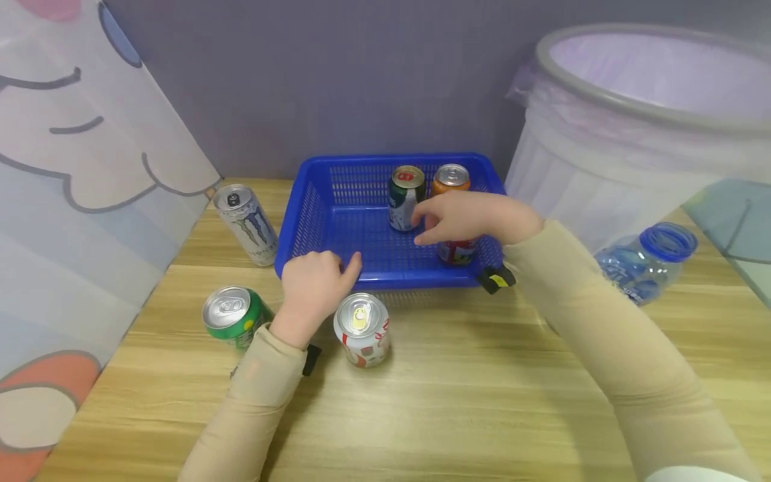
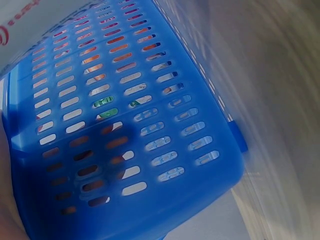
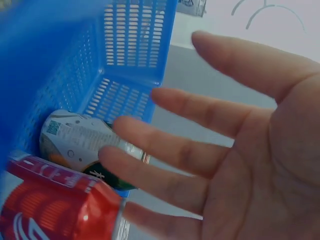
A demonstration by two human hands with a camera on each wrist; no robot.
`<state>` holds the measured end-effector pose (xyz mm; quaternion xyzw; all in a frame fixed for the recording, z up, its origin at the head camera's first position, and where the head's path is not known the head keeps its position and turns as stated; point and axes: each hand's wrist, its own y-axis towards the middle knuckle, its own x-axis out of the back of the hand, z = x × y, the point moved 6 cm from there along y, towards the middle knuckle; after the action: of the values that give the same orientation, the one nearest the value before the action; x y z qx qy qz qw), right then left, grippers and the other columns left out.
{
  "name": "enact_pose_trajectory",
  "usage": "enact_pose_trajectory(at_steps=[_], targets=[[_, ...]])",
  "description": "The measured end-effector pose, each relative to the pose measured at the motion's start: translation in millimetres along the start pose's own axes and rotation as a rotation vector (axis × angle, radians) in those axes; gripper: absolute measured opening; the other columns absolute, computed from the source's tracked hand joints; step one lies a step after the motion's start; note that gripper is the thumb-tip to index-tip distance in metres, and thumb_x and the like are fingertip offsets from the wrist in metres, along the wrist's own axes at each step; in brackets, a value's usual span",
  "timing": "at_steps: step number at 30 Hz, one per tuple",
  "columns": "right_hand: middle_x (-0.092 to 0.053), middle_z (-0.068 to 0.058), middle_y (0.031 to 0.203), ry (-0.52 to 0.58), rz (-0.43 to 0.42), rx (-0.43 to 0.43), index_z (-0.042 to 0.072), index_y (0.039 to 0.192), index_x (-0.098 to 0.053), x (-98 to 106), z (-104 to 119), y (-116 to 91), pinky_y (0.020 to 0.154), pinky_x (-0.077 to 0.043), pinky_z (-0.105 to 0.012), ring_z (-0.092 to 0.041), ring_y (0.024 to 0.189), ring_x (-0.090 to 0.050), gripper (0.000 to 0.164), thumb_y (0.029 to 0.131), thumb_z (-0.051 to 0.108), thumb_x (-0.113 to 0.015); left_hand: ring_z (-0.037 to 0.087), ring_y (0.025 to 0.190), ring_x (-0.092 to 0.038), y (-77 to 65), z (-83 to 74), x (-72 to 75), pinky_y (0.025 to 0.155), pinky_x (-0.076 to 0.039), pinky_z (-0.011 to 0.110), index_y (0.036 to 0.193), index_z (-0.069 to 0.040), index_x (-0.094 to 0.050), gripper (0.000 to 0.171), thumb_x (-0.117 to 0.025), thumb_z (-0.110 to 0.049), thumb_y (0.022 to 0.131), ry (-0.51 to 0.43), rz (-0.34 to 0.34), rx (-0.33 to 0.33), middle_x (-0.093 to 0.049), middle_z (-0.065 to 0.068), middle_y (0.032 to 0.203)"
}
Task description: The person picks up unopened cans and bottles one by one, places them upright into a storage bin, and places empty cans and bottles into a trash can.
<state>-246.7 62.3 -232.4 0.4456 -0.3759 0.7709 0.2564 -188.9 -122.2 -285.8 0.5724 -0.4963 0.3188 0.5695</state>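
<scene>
A blue plastic basket [image 1: 361, 251] stands against the wall at the back of the table. Over its front left rim my left hand [image 1: 316, 284] grips the edge; the fingers are mostly hidden. Inside, on the right, are a dark green can [image 1: 403, 201], an orange can [image 1: 452, 177] and a red can [image 1: 456, 251]. Just above the red can is my right hand [image 1: 460, 217], which holds nothing. The right wrist view shows its fingers spread beside the red can [image 3: 65, 205] and the green-and-white can [image 3: 85, 145]. A white Coca-Cola can [image 1: 364, 335] stands beside the left hand.
Left of the basket is a white Monster can [image 1: 248, 227], with a green can [image 1: 231, 314] nearer me. To the right stand a white bin [image 1: 578, 161] with a liner and a clear bottle [image 1: 638, 264] with a blue rim. Cartoon panels flank the wooden table [image 1: 452, 402].
</scene>
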Motion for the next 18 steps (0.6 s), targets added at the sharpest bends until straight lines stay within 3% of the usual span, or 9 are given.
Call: enact_pose_trajectory(at_steps=[6,12,18], targets=[[-0.065,-0.006,0.098,-0.042,-0.055,0.018,0.009,0.121,-0.057,-8.6,4.2,-10.7,0.076,-0.048,-0.036,-0.017,0.082,-0.059,0.034,0.094,0.029,-0.057,0.021,0.038,-0.044,0.1,0.0,1.3,0.035,-0.025,0.030,0.042,-0.014,-0.040,0.059,-0.045,-0.043,0.093,0.001,0.016,0.003,-0.040,0.001,0.041],[-0.067,-0.005,0.095,0.045,-0.166,0.099,0.005,0.116,-0.059,-24.4,-2.6,-21.1,0.081,-0.050,-0.038,-0.016,0.083,-0.062,0.029,0.094,0.024,-0.057,0.021,0.038,-0.044,0.0,-0.2,1.6,0.035,-0.026,0.031,0.042,-0.014,-0.041,0.058,-0.046,-0.043,0.093,0.001,0.016,0.005,-0.042,0.002,0.041],[-0.068,-0.002,0.089,0.089,-0.301,0.100,0.007,0.105,-0.065,-44.2,-20.8,-31.7,0.078,-0.050,-0.039,-0.014,0.077,-0.060,0.022,0.093,0.024,-0.058,0.022,0.039,-0.045,-0.4,0.0,1.1,0.035,-0.027,0.031,0.042,-0.014,-0.040,0.059,-0.045,-0.044,0.093,0.004,0.021,0.009,-0.042,0.002,0.041]])
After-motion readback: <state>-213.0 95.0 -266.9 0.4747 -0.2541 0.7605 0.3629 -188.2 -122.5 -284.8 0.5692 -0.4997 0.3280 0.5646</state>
